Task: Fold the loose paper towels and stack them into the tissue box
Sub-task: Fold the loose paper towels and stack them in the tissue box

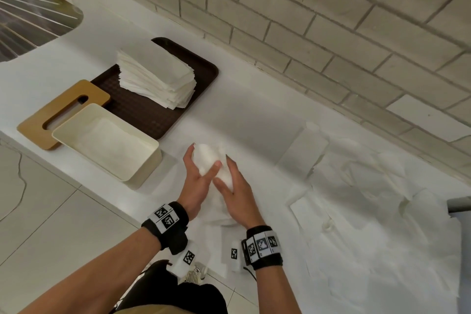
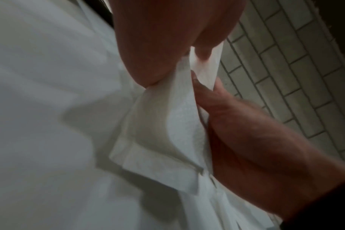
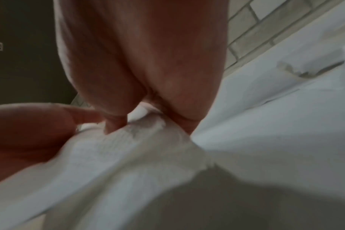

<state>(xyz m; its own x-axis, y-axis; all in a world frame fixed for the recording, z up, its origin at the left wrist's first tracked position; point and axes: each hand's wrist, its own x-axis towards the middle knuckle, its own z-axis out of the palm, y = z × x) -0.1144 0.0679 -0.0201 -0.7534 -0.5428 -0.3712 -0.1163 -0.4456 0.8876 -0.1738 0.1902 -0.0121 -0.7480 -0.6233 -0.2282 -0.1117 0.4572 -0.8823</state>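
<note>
My left hand (image 1: 197, 181): pinches the paper towel (image 1: 212, 160).
My right hand (image 1: 238, 194): holds it too.
Tissue box (image 1: 142, 171): close by.

A dark brown tray (image 1: 178, 99) lies on the white bench (image 1: 242, 115), with a wooden lid (image 1: 63, 107) leaning at its edge. Behind runs a pale brick wall (image 1: 331, 20). Grey floor tiles (image 1: 51, 211) lie below.

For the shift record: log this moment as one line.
left hand: grips paper towel | right hand: grips same towel | tissue box: open, partly filled | loose towels: on counter
</note>
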